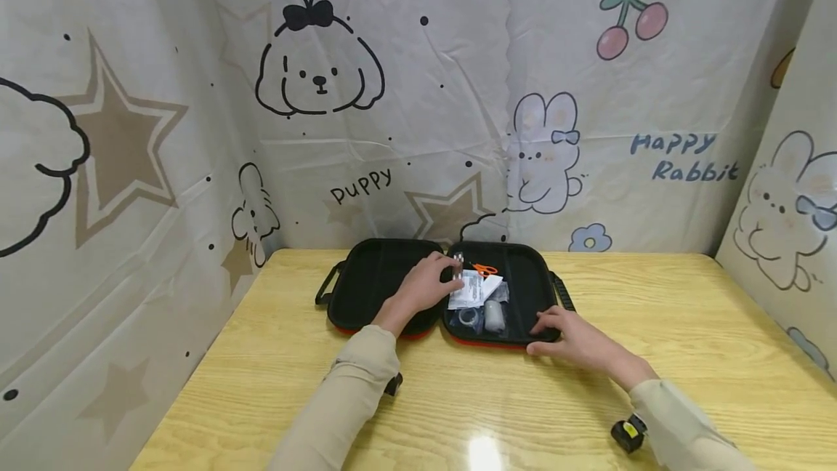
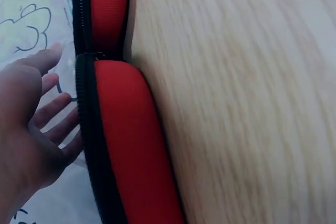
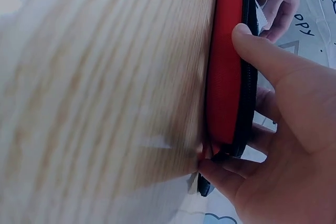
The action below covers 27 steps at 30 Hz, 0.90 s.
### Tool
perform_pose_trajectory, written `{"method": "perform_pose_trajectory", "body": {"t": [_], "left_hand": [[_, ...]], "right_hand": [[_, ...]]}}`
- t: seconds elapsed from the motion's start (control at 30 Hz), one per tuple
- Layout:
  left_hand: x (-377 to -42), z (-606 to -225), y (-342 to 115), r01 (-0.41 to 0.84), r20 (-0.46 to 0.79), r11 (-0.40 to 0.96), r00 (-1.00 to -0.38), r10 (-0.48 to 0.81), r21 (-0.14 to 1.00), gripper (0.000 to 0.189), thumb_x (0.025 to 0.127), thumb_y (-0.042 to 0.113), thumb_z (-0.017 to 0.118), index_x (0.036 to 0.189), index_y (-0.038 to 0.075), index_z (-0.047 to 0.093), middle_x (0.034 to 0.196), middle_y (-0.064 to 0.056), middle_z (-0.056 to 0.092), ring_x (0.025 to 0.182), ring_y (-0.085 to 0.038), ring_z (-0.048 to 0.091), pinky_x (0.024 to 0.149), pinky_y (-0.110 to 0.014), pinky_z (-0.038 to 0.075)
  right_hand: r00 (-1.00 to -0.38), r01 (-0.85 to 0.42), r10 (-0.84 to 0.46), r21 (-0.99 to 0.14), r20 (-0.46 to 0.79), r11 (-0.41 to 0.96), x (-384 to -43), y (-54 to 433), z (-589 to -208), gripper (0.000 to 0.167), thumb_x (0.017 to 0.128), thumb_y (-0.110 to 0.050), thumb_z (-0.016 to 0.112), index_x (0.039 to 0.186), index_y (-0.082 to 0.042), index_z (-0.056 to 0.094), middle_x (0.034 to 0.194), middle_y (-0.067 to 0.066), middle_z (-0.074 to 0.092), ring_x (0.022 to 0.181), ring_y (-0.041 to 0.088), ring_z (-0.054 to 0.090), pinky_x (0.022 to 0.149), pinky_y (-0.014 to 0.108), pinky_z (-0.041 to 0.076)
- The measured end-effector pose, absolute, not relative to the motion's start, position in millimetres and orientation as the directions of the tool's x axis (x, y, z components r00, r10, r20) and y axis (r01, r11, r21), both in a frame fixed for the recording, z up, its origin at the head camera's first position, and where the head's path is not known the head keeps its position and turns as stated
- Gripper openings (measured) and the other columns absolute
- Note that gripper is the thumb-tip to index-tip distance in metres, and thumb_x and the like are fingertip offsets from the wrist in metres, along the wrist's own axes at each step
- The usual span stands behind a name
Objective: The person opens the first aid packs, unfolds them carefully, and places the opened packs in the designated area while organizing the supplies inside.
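Black case [image 1: 535,278] lies open on the bench [image 1: 667,311]; the right hand [image 1: 575,340] lightly pinches its near rim [image 1: 487,343], the left hand [image 1: 426,283] has fingers parted at a clear packet [image 1: 458,259], hold uncertain, and tilting could slide the scissors [image 1: 485,269] loose.

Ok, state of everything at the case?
Case: open, halves spread.
Orange-handled scissors: lying inside, blades unclear.
White roll: wound up.
Ring-shaped roll: in clear wrapping.
White packet: flat, seal unclear.
Left hand: by a clear item, grip unclear.
Right hand: gripping the case's rim.
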State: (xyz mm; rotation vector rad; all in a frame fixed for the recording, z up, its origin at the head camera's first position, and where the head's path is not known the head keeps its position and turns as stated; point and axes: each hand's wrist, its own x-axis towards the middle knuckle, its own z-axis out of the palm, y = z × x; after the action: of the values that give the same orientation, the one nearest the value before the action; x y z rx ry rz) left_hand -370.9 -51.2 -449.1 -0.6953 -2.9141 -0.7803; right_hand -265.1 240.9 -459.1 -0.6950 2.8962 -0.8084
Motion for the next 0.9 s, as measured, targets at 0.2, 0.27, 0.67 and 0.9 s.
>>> {"method": "perform_pose_trajectory", "body": {"t": [0.2,0.27,0.67,0.9], "left_hand": [[-376.2,-450.5,-48.0,0.424,0.141,0.79,-0.903,0.405,0.442,0.045,0.093,0.043,0.067,0.133,0.022,0.063,0.135,-0.006,0.055,0.123,-0.029,0.051,0.101,-0.046,0.045],[-376.8,-451.9,-46.9,0.418,0.127,0.806,-0.906,0.403,0.419,0.045,0.093,0.043,0.067,0.133,0.023,0.063,0.138,-0.005,0.054,0.126,-0.028,0.049,0.103,-0.046,0.044],[-373.3,-456.4,-43.7,0.44,0.244,0.851,-0.893,0.379,0.287,0.028,0.097,0.036,0.062,0.12,0.025,0.073,0.116,0.003,0.071,0.097,-0.019,0.062,0.083,-0.037,0.05],[-373.7,-453.2,-61.9,0.458,0.494,0.798,-0.836,0.238,0.391,0.018,0.096,0.026,0.065,0.105,0.019,0.078,0.103,0.003,0.076,0.087,-0.015,0.069,0.08,-0.034,0.055]], "right_hand": [[-0.892,-0.421,-0.445,-0.501,0.078,0.756,-265.1,242.4,-458.7,0.036,0.089,-0.045,0.071,0.105,-0.013,0.073,0.134,0.028,0.055,0.118,0.042,0.058,0.094,0.052,0.05],[-0.89,-0.422,-0.451,-0.507,0.074,0.751,-264.7,244.9,-459.9,0.035,0.092,-0.044,0.067,0.108,-0.014,0.073,0.136,0.027,0.054,0.121,0.042,0.057,0.095,0.053,0.049],[-0.89,-0.404,-0.452,-0.554,0.056,0.727,-260.8,250.4,-467.0,0.035,0.098,-0.043,0.06,0.114,-0.014,0.07,0.139,0.025,0.051,0.13,0.047,0.048,0.103,0.059,0.042],[-0.896,-0.381,-0.443,-0.556,0.024,0.739,-261.1,250.9,-466.9,0.047,0.099,-0.047,0.056,0.13,-0.013,0.065,0.146,0.026,0.045,0.135,0.05,0.041,0.105,0.063,0.037]]}}
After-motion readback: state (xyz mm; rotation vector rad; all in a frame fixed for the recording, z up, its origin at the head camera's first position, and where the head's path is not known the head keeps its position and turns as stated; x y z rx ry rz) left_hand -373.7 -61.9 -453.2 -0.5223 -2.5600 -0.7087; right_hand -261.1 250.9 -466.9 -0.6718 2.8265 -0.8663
